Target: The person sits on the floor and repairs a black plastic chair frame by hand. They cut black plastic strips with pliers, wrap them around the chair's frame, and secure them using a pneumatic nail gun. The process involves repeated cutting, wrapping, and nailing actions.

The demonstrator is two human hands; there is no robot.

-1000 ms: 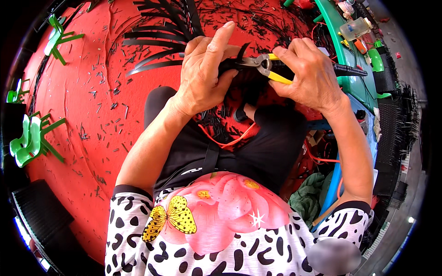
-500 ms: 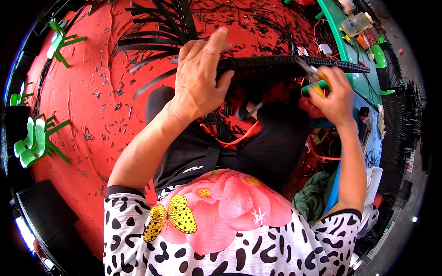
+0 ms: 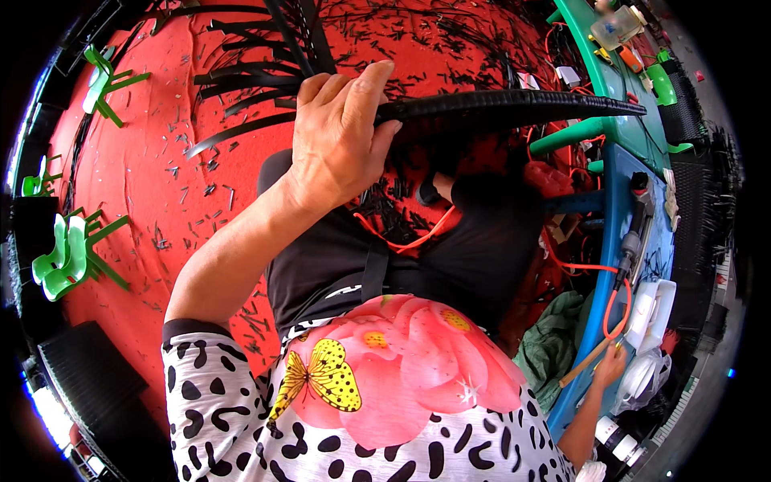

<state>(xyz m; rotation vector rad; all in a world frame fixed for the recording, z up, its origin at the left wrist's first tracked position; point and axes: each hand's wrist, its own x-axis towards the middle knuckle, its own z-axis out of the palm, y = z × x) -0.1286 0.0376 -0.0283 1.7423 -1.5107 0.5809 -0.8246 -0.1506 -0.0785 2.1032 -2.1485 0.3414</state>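
Note:
My left hand [image 3: 337, 136] is closed around a piece of black wicker weaving [image 3: 482, 108], its thumb pressed to the near side. The woven part reaches right, tapering over the green table. Loose flat black strips [image 3: 249, 80] fan out to the left of the hand. My right hand [image 3: 611, 366] is low at the right, over the blue table. Its fingers look closed, with bits of yellow at them; what they hold is unclear. A thin brown stick [image 3: 580, 365] lies against or in this hand; I cannot tell which.
A green table [image 3: 614, 88] carries a clear jar [image 3: 618, 28]. The blue table [image 3: 614, 173] beside it holds a grey tool with an orange cord [image 3: 614, 309] and a white container [image 3: 652, 315]. Green cloth [image 3: 550, 341] hangs nearby. Black scraps litter the red floor [image 3: 161, 241]. Green chairs [image 3: 68, 257] stand left.
My right hand has left the weaving, where it held yellow-handled cutters, and moved down to the blue table. My left hand keeps its grip, shifted slightly left.

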